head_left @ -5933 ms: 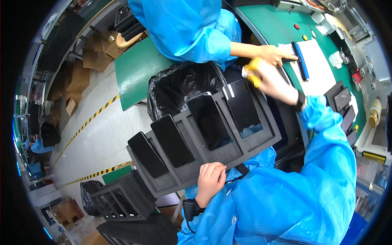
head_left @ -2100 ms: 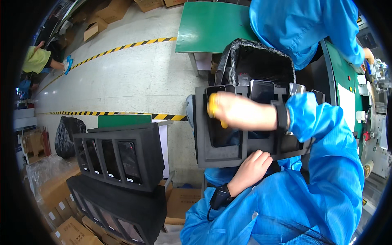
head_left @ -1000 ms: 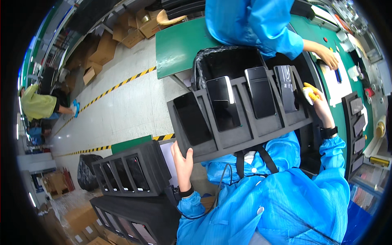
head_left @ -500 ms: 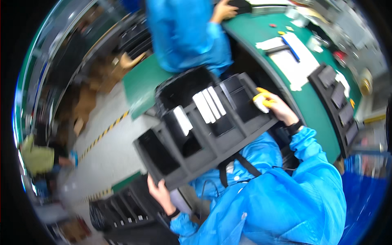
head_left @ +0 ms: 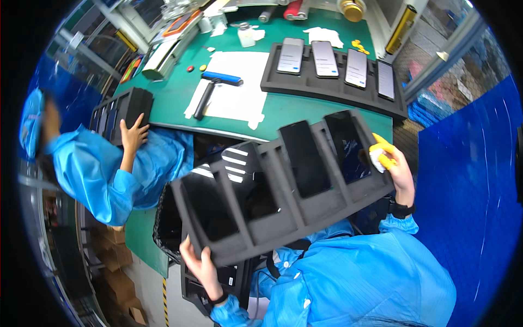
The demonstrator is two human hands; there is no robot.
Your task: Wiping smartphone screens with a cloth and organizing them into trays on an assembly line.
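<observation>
Between my two hands I carry a black foam tray (head_left: pixel 272 240), tilted, its right end higher in view. Several dark-screened phones lie in its slots, among them one phone (head_left: pixel 306 158) near the middle and another phone (head_left: pixel 348 144) at the right. My left hand (head_left: pixel 200 266) grips the tray's lower left corner. My right hand (head_left: pixel 396 163) holds the right end, with yellow finger covers on some fingers and a small white thing by them. A second foam tray (head_left: pixel 332 90) on the green bench holds phones with lit screens.
On the green bench (head_left: pixel 163 106) are white sheets (head_left: pixel 239 101) and a blue-headed roller (head_left: pixel 222 78). At the left a co-worker in a blue smock (head_left: pixel 103 169) holds another black tray (head_left: pixel 143 103). A black-lined bin (head_left: pixel 166 223) stands below my tray; a blue curtain (head_left: pixel 468 191) hangs at right.
My view has swung right toward the bench, with the tray still in both hands. The lit phones on the bench tray now show. The co-worker appears further left.
</observation>
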